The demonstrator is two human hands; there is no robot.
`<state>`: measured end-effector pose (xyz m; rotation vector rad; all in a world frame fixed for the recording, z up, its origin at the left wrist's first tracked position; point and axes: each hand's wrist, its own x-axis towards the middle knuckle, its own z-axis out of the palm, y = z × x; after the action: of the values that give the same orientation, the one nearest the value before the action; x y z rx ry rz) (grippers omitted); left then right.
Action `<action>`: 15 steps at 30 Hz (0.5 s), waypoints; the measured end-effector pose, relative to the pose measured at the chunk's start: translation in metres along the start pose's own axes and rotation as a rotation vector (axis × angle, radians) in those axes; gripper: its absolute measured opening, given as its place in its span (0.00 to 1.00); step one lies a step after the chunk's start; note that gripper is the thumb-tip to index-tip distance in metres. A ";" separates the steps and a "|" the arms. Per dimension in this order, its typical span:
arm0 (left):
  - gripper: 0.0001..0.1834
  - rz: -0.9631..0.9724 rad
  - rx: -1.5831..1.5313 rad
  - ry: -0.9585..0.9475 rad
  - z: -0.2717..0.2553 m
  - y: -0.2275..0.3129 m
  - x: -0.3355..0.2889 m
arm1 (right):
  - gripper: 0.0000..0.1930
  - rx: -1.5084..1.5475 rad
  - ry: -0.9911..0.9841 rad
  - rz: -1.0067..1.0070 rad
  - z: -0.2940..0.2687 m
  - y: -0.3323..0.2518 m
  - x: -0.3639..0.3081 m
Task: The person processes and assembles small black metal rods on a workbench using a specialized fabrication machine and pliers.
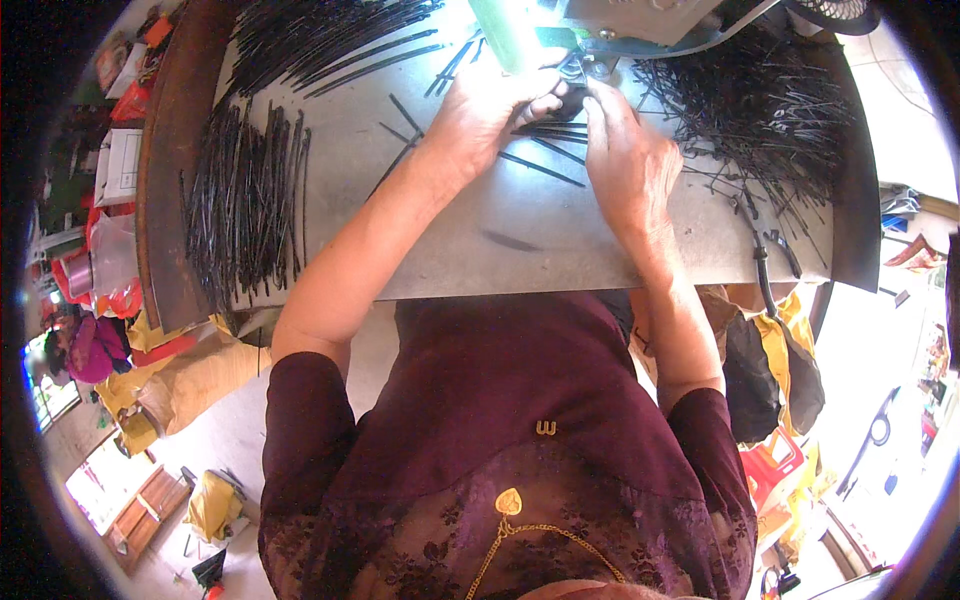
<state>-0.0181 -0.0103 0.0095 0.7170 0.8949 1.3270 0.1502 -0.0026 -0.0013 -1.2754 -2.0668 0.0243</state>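
Note:
My left hand (pixel 492 105) is at the far part of the metal worktop, beside the head of a bench machine (pixel 585 68). Its fingers are curled around dark thin strips, and the bright lamp glare partly washes them out. Across from it, my right hand (pixel 630 160) is closed, with thumb and forefinger pinching at a small black piece (pixel 570 103) right under the machine's working point. Fingers hide most of that piece. Several loose black strips (pixel 545 168) lie on the worktop between and below my hands.
Bundles of long black strips (pixel 245 200) lie at the left, with more (pixel 330 40) at the far left. A tangled heap of black strips (pixel 765 110) covers the right side. A pale green lamp tube (pixel 503 35) hangs close above my left hand. Raised brown edging (pixel 165 190) borders the worktop.

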 end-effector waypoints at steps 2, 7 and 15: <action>0.13 0.030 -0.027 0.022 0.000 0.001 0.001 | 0.11 -0.003 -0.044 0.011 0.001 0.001 0.003; 0.15 -0.106 -0.102 0.051 -0.003 -0.002 -0.001 | 0.11 0.020 -0.063 0.046 0.008 -0.001 -0.003; 0.08 -0.098 -0.100 0.058 0.002 0.003 -0.002 | 0.13 0.000 -0.058 0.060 0.001 -0.006 -0.002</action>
<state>-0.0176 -0.0115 0.0131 0.5527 0.8921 1.3011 0.1453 -0.0066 -0.0011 -1.3507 -2.0768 0.0887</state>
